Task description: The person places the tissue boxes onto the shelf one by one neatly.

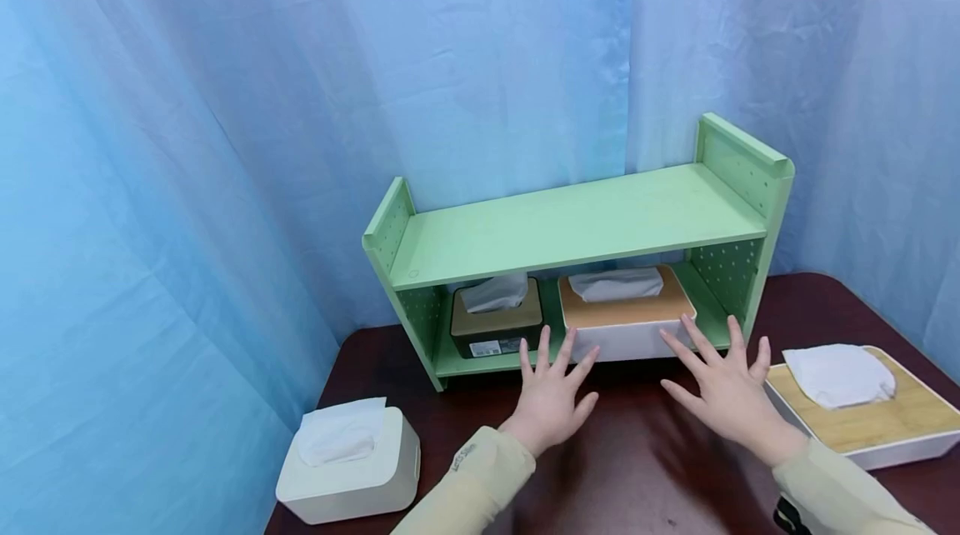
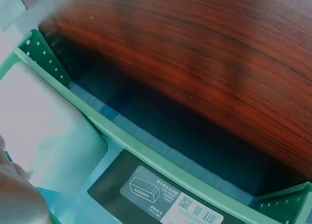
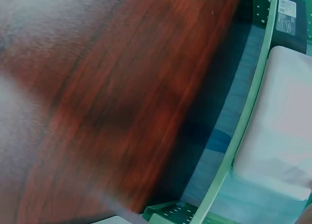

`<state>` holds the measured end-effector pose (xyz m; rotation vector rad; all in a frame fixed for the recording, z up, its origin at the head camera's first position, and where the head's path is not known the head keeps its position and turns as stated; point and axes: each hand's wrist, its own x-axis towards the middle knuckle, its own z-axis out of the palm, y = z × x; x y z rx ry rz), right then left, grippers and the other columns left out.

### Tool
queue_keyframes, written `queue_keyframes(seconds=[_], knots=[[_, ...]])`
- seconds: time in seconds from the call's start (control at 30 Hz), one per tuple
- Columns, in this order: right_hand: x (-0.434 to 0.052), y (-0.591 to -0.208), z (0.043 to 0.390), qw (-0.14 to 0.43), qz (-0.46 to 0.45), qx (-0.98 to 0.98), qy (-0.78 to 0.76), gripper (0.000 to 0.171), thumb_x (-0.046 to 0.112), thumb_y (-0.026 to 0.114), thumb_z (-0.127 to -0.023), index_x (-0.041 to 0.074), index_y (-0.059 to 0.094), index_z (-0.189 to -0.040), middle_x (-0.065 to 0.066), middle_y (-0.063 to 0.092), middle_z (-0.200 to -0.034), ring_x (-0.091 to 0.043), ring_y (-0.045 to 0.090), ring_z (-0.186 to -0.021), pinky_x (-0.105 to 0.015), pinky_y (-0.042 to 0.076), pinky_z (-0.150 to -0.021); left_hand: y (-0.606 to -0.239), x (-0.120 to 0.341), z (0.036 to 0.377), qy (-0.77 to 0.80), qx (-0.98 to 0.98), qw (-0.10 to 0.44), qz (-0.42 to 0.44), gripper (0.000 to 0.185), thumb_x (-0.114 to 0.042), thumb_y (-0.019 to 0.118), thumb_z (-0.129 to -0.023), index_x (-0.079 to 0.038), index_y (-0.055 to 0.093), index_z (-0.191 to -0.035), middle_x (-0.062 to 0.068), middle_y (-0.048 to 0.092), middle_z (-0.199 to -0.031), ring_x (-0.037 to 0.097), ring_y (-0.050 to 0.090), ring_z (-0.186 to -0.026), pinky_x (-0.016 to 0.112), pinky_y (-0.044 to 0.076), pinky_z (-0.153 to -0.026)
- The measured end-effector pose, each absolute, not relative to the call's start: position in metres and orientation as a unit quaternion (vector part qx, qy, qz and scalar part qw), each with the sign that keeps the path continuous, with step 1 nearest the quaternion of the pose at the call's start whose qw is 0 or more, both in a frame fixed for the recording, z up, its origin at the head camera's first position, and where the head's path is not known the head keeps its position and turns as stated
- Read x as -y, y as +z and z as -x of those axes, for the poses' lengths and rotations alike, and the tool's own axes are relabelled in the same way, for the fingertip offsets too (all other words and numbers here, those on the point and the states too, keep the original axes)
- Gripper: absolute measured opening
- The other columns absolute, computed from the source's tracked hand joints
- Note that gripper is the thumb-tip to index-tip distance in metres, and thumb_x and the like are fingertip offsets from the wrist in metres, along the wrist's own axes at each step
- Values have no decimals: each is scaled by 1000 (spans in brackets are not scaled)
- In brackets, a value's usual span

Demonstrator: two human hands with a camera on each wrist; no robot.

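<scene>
Cream-coloured tissue box [image 1: 360,477] stood on the left of the dark red desk [image 1: 615,489], well apart from the shelf, a sheet out of its top; judged: placed there, it stayed out of the left arm's way. Green shelf [image 1: 577,227] came next, leaning across the view. On its lower tier, at the left, sat a dark box [image 1: 480,323], label outward, presumably so it could be read from the front. Left hand [image 1: 549,400]: grip unclosed, fingers fanned, nothing held, before the gap between the two shelved boxes. White box with brown lid [image 1: 626,317] lay on the same tier, right of the dark one, its front by the shelf's lip. Right hand [image 1: 723,389]: likewise spread and holding nothing, fingertips at that box's right front; contact could not be told. Judged: the paired spread suited steadying both ends. Far right, a wood-lidded box [image 1: 862,420] rested on the desk, outside the shelf.
</scene>
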<state>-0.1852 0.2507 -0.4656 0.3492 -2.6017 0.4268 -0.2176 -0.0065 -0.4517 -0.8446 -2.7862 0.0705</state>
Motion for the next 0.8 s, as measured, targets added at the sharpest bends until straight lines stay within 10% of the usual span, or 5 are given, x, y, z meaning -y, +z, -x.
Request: queue_keyframes(seconds=[0.8], knots=[[-256,-451,221,170,-109,970,136,70,52,56,-89,28,29,-149,-17,24,-154,-60,-5,-135,-79,-11,-94,-444,-18,245,21,970,68,231,62,-58,37,-95,-42,13,-150,-3,4,-161,34,0,-147,61,9,-112]])
